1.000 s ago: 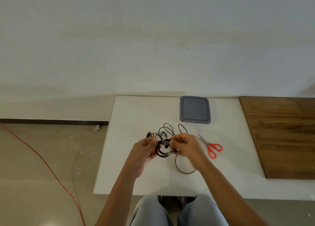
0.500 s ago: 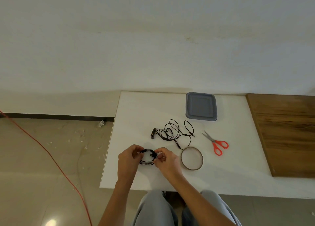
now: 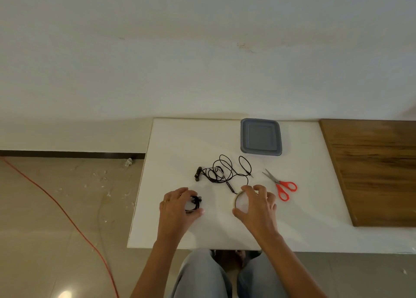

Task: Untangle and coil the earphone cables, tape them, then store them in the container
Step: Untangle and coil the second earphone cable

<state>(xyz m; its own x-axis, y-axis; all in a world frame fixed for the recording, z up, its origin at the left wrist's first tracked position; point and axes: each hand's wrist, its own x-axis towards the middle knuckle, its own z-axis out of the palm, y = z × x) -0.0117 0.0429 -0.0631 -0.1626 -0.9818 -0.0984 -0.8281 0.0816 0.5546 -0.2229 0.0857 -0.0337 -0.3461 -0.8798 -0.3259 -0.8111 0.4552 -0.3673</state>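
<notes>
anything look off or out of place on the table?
Only the second earphone cable: it lies in a loose tangle mid-table, unlike the coiled earphone the left hand holds. Nothing spilled or damaged.

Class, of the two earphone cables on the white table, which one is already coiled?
The coiled cable in the left hand, a small tight bundle. The other cable lies loose and tangled farther back, untouched.

It looked like a bare, unfinished room rather than a furnished home: a plain white wall (image 3: 202,50), a glossy tiled floor (image 3: 45,241) strewn with debris (image 3: 99,176), and an orange cord (image 3: 65,212) trailing beside a white desk (image 3: 180,140).
</notes>
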